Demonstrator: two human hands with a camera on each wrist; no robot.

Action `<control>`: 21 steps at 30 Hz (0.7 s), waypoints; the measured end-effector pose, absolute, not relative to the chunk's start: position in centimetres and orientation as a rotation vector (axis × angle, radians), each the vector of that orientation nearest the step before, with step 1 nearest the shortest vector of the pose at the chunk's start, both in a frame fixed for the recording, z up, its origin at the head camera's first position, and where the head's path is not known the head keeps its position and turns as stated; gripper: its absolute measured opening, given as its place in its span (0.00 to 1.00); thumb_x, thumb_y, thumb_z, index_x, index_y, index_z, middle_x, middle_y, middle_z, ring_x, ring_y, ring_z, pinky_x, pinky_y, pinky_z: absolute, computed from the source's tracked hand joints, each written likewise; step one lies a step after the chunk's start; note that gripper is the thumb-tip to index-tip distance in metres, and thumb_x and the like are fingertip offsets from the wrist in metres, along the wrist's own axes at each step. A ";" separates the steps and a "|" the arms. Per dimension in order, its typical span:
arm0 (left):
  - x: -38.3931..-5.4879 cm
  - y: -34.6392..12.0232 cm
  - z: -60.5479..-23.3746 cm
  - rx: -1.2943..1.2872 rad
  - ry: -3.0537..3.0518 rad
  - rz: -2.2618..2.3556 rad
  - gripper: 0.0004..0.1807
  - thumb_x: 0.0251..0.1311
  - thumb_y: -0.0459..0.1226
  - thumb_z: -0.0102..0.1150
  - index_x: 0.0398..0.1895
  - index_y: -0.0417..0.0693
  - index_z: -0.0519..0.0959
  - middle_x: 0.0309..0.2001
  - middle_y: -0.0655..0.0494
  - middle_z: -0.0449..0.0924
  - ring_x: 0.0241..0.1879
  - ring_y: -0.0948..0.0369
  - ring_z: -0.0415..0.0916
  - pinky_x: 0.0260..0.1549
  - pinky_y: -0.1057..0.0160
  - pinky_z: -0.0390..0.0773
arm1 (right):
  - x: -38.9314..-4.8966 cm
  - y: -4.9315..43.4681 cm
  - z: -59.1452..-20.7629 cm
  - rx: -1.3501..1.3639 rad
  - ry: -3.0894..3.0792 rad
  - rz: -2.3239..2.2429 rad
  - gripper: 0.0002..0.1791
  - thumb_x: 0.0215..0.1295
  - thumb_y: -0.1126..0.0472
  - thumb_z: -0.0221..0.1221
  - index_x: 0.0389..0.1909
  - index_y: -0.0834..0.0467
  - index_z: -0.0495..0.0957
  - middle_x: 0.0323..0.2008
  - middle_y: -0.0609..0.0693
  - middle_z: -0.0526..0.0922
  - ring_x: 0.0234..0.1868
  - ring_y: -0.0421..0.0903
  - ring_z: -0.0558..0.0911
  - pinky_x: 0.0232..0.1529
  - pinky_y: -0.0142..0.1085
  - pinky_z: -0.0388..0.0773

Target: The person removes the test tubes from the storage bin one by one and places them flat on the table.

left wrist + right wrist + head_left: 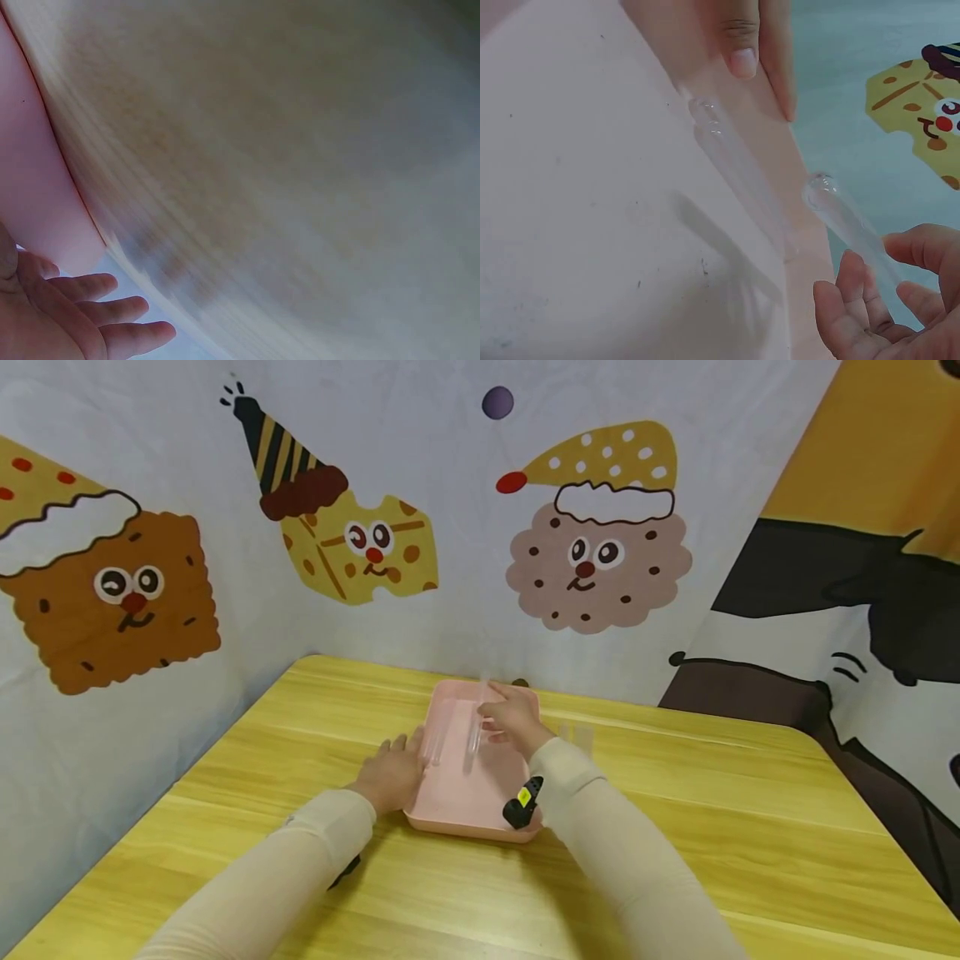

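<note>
A pink tray (472, 806) lies on the wooden table. My right hand (513, 717) is over its far right part and pinches a clear, round-bottomed test tube (475, 731) between thumb and fingertips. In the right wrist view that test tube (844, 214) slants above the tray, its rounded end away from the hand. More clear test tubes (742, 176), apparently two, lie side by side along the tray's left wall. My left hand (392, 772) rests against the left rim, fingers straight. In the left wrist view the left hand's fingers (112, 311) extend past the tray's side (45, 165).
Thin clear strips (583, 739) lie on the wooden table (675, 802) just right of the tray. A small dark round thing (520, 682) shows behind the tray's far edge. A cloth with cartoon prints (465, 635) hangs behind the table.
</note>
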State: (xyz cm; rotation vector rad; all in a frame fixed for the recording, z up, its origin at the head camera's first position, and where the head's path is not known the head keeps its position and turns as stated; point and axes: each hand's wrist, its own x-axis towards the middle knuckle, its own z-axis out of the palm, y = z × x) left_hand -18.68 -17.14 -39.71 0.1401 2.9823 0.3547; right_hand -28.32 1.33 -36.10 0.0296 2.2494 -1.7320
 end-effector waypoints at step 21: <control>-18.9 -17.3 -39.6 0.151 2.953 0.356 0.33 0.76 0.45 0.38 0.76 0.40 0.46 0.70 0.31 0.56 0.66 0.32 0.56 0.56 0.31 0.65 | -27.4 3.7 -34.5 0.027 2.205 -1.823 0.36 0.63 0.66 0.58 0.72 0.47 0.61 0.55 0.60 0.79 0.41 0.50 0.82 0.43 0.45 0.83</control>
